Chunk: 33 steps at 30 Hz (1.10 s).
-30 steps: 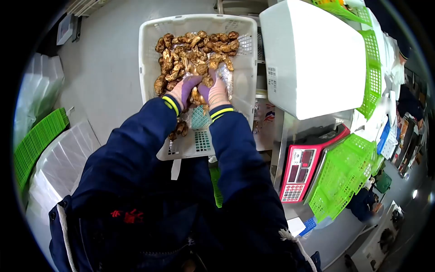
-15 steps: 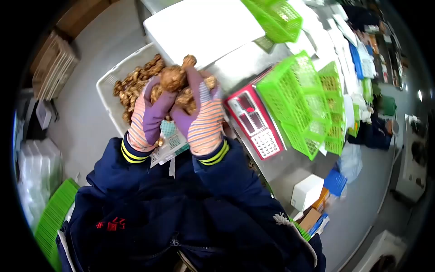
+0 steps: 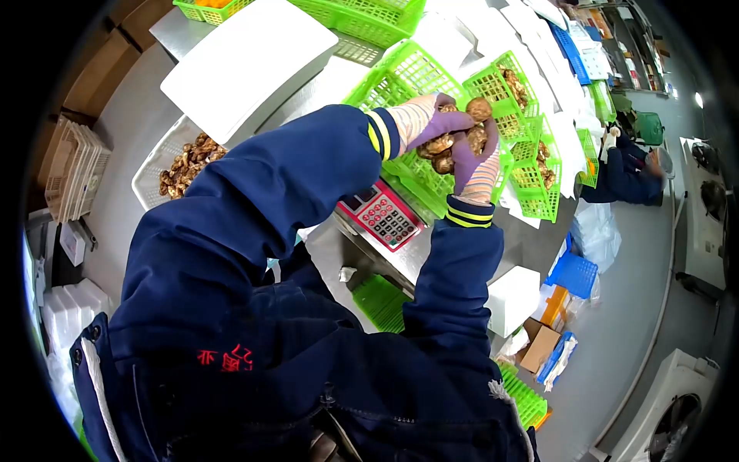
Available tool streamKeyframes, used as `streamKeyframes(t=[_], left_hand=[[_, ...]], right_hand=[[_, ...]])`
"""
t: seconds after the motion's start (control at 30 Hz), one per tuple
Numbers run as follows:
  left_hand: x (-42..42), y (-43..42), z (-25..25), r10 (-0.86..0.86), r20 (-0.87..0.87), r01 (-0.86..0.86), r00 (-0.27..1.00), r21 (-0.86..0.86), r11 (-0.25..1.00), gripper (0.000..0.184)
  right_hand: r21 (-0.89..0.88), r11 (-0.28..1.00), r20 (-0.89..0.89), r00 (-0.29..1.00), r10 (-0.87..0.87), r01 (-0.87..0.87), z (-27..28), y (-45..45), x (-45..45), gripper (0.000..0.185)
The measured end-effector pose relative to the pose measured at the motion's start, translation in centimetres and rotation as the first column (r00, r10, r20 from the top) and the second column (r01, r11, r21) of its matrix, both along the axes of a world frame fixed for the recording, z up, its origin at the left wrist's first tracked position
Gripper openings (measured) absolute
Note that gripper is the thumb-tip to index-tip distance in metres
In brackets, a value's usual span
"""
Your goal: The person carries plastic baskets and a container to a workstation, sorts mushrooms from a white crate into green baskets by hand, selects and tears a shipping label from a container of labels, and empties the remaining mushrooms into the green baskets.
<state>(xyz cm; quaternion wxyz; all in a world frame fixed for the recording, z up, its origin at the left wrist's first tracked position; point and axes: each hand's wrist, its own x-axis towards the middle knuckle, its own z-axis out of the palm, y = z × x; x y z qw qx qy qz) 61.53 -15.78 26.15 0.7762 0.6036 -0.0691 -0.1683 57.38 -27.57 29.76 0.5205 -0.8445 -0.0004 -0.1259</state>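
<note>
Upper right: your left hand (image 3: 442, 124) and right hand (image 3: 471, 163) are cupping mushrooms (image 3: 443, 164) above basket (image 3: 419, 182); loosening fingers may be risking spill.

Between my left hand (image 3: 440, 125) and right hand (image 3: 471, 156) I hold mushrooms (image 3: 479, 110) over a basket (image 3: 412, 65), the scale (image 3: 387, 221) on its near side. Other mushroom baskets (image 3: 535, 206) stand right; left, more mushrooms lie in a crate (image 3: 146, 175), a foam box (image 3: 246, 61) beyond.

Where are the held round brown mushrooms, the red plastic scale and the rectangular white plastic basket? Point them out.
Held round brown mushrooms (image 3: 478, 109): head view, topmost cap.
Red plastic scale (image 3: 387, 221): head view, keypad.
Rectangular white plastic basket (image 3: 158, 162): head view, inner wall.
</note>
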Motion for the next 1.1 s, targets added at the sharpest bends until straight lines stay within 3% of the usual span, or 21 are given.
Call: streamKeyframes(t=[0.03,0.1,0.13,0.2,0.27,0.3,0.33,0.37,0.4,0.43,0.47,0.5,0.57,0.67,0.73,0.77,0.83,0.87,0.9,0.93,1.1], left_hand=[[0.4,0.0,-0.5,0.038,0.037,-0.041,0.999,0.071,0.997,0.061],[-0.2,1.8,0.4,0.021,0.04,-0.025,0.999,0.078,0.997,0.062],[-0.1,2.6,0.3,0.027,0.192,-0.044,0.981,0.083,0.996,0.053],[-3.4,5.9,3.6,0.153,0.277,-0.148,0.948,-0.041,0.988,0.042],[-5.2,8.6,4.4,0.155,0.246,-0.143,0.957,-0.068,0.987,0.036],[-6.6,10.2,3.0,0.22,0.257,-0.205,0.941,-0.081,0.975,0.034],[-8.2,12.5,2.1,0.186,0.414,-0.27,0.891,0.154,0.951,0.032],[-10.6,14.0,1.9,0.257,0.139,-0.266,0.956,0.048,0.963,0.029],[-13.0,15.2,-0.7,0.304,0.002,-0.304,0.953,-0.039,0.952,0.028],[-15.8,16.4,-2.8,0.277,-0.113,-0.288,0.954,-0.095,0.953,0.026],[-18.7,17.5,-4.9,0.282,-0.209,-0.298,0.936,-0.046,0.954,0.025],[-22.1,18.2,-8.3,0.303,-0.322,-0.334,0.897,-0.044,0.941,0.024],[-28.5,20.0,-13.9,0.363,-0.313,-0.3,0.878,0.232,0.925,0.018],[-37.7,22.1,-21.3,0.451,-0.23,-0.315,0.863,0.453,0.834,0.017],[-41.7,23.2,-24.3,0.404,-0.356,-0.179,0.843,0.523,0.834,0.019],[-44.5,22.7,-29.6,0.415,-0.52,-0.155,0.746,0.471,0.868,0.021],[-44.2,24.5,-29.0,0.458,-0.412,-0.143,0.788,0.601,0.787,0.016],[-42.7,25.9,-26.3,0.366,-0.192,-0.066,0.91,0.807,0.586,0.016],[-42.5,26.4,-27.8,0.377,-0.283,0.004,0.882,0.805,0.593,0.022],[-40.5,27.7,-25.9,0.243,-0.303,0.158,0.921,0.863,0.48,0.028],[-36.2,28.9,-31.1,0.204,-0.242,0.187,0.948,0.948,0.258,0.046]], right_hand=[[0.003,1.0,-0.008,1.0,-0.003,0.003,-0.7,-1.0,0.0,0.055],[0.285,0.944,-0.218,0.948,0.232,-0.166,-2.4,-3.0,-0.2,0.062],[0.288,0.943,-0.231,0.944,0.237,-0.166,-2.0,-2.8,-0.8,0.062],[-0.172,0.978,-0.059,0.993,0.106,-0.114,-0.4,-1.7,-2.1,0.064],[-0.314,0.948,0.078,0.993,0.084,-0.056,-0.6,-1.1,-2.9,0.046],[-0.27,0.962,0.134,0.987,0.084,-0.045,0.0,-0.1,-3.7,0.041],[-0.223,0.974,0.187,0.978,0.088,-0.045,0.7,1.0,-4.8,0.036],[-0.171,0.983,0.149,0.984,0.1,-0.074,0.7,1.8,-5.9,0.032],[-0.112,0.987,0.105,0.986,0.127,-0.115,0.4,3.1,-7.2,0.028],[-0.029,0.955,0.004,0.955,0.296,-0.295,0.9,4.8,-8.6,0.024],[0.208,0.865,-0.073,0.875,0.479,-0.456,-0.4,6.3,-9.6,0.021],[0.241,0.834,-0.257,0.796,0.548,-0.496,-1.8,8.7,-10.4,0.022],[0.182,0.763,-0.551,0.579,0.601,-0.62,-5.5,13.1,-12.0,0.024],[0.088,0.662,-0.72,0.411,0.559,-0.745,-17.0,17.2,-14.0,0.033],[-0.004,0.551,-0.735,0.376,0.564,-0.835,-24.1,19.3,-14.8,0.041],[-0.14,0.422,-0.793,0.357,0.494,-0.896,-26.7,20.5,-14.8,0.048],[-0.331,0.192,-0.863,0.379,0.334,-0.924,-29.9,23.9,-14.8,0.056],[-0.394,0.112,-0.876,0.41,0.252,-0.912,-31.0,25.6,-15.0,0.058],[-0.469,0.011,-0.854,0.456,0.251,-0.883,-33.4,26.3,-15.2,0.058],[-0.442,-0.06,-0.892,0.431,0.136,-0.895,-32.8,28.6,-14.6,0.058],[-0.503,-0.131,-0.863,0.504,0.032,-0.854,-39.5,29.4,-13.8,0.049]])
